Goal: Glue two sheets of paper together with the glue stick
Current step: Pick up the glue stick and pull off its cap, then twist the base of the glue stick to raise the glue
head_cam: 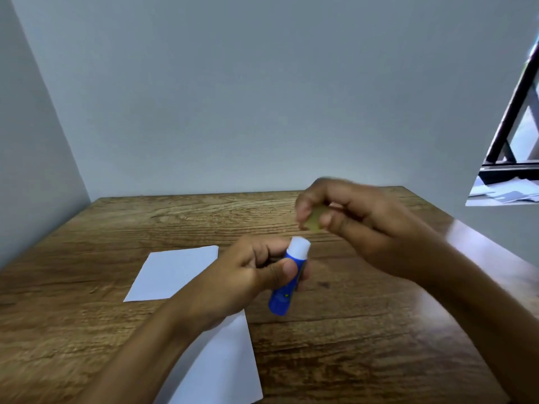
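Observation:
My left hand (248, 275) grips a blue glue stick (284, 295) above the table, tilted, with its white tip (300, 247) bare and pointing up and away. Just above the tip, my right hand (350, 225) pinches the stick's yellowish cap (314, 221), apart from the stick. One white sheet of paper (172, 272) lies flat on the table to the left of my hands. A second white sheet (221, 365) lies nearer to me, partly hidden under my left forearm.
The wooden table (364, 330) stands in a corner, with grey walls at the back and left. Its right edge runs diagonally at the right. A window opening (513, 135) with a dark frame is at the far right.

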Available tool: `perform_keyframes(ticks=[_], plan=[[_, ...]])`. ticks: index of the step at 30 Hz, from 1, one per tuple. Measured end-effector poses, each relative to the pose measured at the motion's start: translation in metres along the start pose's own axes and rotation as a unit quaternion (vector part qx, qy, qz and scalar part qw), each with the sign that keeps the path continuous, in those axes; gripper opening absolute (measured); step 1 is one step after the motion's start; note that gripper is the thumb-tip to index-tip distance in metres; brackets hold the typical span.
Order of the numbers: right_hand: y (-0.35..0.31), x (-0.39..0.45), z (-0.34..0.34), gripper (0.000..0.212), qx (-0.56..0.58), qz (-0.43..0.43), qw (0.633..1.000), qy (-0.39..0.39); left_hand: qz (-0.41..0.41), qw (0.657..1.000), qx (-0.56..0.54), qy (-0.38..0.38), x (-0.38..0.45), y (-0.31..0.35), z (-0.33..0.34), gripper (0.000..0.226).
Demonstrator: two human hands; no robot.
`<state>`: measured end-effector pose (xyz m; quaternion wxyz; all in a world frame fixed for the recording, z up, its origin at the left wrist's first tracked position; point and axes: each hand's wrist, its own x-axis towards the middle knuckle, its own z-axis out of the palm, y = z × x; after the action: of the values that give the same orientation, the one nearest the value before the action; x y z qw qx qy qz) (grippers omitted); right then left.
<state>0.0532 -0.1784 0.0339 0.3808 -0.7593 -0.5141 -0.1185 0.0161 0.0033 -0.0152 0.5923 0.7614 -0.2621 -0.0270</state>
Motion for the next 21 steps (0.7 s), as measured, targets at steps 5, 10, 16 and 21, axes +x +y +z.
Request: perform_keyframes(ticks=[5,10,16,21], plan=[[0.028,-0.005,-0.005,0.02,-0.185,0.055,0.981,-0.012,-0.009,0.996,-0.018,0.087,0.008,-0.003,0.003,0.019],[0.062,-0.009,0.014,0.022,-0.293,0.129,0.94,-0.122,0.002,0.981,-0.056,0.188,0.013,-0.007,0.003,0.02],[0.073,-0.012,0.021,0.025,-0.302,0.161,0.921,-0.184,-0.008,0.97,-0.072,0.231,0.013,-0.01,0.005,0.016],[0.073,-0.013,0.023,0.04,-0.363,0.153,0.902,-0.176,-0.01,0.964,-0.058,0.259,0.013,-0.012,0.005,0.011]])
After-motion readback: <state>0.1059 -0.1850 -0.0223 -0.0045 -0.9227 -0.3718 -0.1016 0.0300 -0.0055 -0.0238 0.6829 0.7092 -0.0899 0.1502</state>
